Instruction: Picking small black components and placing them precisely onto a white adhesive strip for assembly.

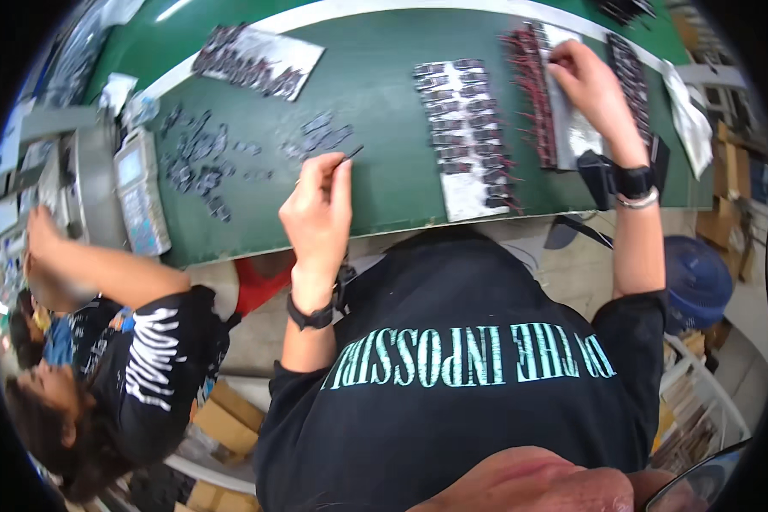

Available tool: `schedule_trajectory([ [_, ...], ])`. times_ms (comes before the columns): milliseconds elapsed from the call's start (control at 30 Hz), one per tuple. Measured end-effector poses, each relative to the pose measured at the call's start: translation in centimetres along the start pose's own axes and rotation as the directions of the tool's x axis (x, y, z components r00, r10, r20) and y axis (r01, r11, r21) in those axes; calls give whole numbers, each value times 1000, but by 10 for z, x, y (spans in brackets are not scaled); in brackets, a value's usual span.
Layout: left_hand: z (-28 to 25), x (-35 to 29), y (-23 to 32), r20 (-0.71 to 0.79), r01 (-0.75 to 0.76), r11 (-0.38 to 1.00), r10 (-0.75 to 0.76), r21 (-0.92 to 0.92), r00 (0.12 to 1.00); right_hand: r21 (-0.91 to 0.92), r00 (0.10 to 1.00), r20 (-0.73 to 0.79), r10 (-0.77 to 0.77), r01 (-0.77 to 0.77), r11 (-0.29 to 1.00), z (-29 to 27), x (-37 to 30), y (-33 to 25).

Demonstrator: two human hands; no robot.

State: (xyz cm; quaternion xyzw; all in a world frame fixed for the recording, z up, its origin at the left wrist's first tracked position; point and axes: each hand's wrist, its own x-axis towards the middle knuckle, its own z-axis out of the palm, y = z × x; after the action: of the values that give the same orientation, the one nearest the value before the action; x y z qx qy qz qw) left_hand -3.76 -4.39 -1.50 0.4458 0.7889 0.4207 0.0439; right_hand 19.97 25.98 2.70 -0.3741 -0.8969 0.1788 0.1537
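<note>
On the far left, another person (158,367) in a black shirt is sitting by the table, with an arm reaching away. Next, a gray gadget (143,196) with a small screen and buttons is lying on the green table (384,85), close to its near edge. To the right of it, lots of loose dark bits (200,145) are lying scattered about. Past them, at the far side, a tilted white sheet (294,64) is holding more dark parts. A small bunch of dark parts (324,132) is lying just beyond the left hand (318,200). That hand is pinching a thin dark piece (352,154) between thumb and finger — up over the table's near side. In the middle, a second white sheet (462,196) is holding two rows of dark parts. Farther right, red wires (525,94) are poking out beside a long pale strip (561,94). The right hand (590,90) is bending its fingers over that strip — I cannot tell if it is gripping anything. Beyond the hand, another dark row (629,72) is lying, and then a white cloth (689,119) is resting at the right end.
</note>
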Motion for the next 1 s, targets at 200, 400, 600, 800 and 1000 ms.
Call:
schedule_trajectory([
  [200,-1,10,37,174,256,886,-202,-387,964,-21,999,26,29,-28,999,-9,-2,-9],
  [400,7,4,39,193,242,795,-160,-556,968,38,997,32,66,-68,997,-10,-6,-15],
  [600,16,4,44,449,457,608,-180,-649,875,693,984,129,124,-178,699,-14,-42,-61],
  [800,22,9,47,555,518,565,-124,-642,823,882,942,309,128,-334,331,23,-85,-120],
  [1000,25,4,50,562,497,593,-89,-633,822,901,938,327,119,-347,259,46,-93,-135],
])
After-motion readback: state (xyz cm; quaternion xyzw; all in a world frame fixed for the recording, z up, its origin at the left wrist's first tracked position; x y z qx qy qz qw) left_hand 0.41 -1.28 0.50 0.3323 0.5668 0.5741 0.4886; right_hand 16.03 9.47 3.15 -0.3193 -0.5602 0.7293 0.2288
